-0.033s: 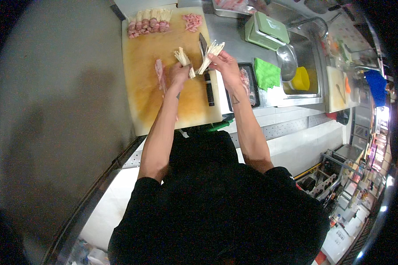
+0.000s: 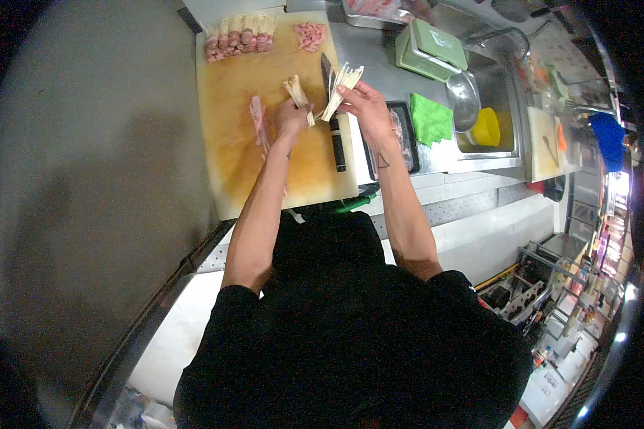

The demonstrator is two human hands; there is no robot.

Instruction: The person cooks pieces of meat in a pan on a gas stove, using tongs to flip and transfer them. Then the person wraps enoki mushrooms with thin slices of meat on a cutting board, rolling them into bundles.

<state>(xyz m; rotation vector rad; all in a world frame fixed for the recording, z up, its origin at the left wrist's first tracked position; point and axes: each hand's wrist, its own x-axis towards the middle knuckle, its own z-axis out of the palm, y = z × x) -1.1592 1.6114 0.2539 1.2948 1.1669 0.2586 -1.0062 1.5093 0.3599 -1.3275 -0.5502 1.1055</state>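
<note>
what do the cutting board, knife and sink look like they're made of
Cutting board: probably plastic, matte, being pale and yellow-stained with no visible wood grain.
Knife: dark grey blade, likely metal; black handle, perhaps plastic, though the picture can't settle it.
Sink: likely stainless steel, smooth and grey with a bright sheen along its rim.

Meat strip (image 2: 257, 113) left of knife (image 2: 339, 149)
</note>
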